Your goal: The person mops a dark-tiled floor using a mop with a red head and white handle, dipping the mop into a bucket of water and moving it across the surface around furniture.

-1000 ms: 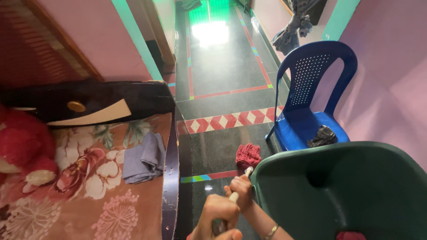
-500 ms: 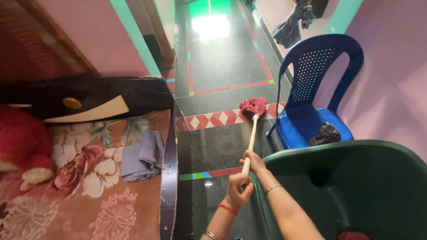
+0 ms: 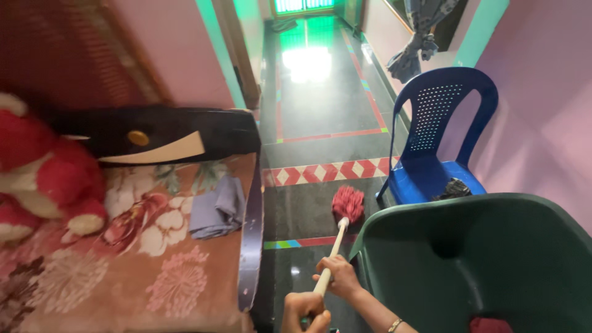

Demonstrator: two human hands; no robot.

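while both hands close around the pale handle of a mop (image 3: pixel 336 237), the right hand (image 3: pixel 339 275) grips further up the stick and the left hand (image 3: pixel 303 310) wraps its near end at about 6 o'clock. its red head (image 3: pixel 348 203) rests on the dark polished floor (image 3: pixel 308 209), between the bed (image 3: pixel 123 246) at 9 o'clock and the green chair (image 3: pixel 481 265) at 4 o'clock. a blue chair (image 3: pixel 435 142) stands at 2 o'clock.
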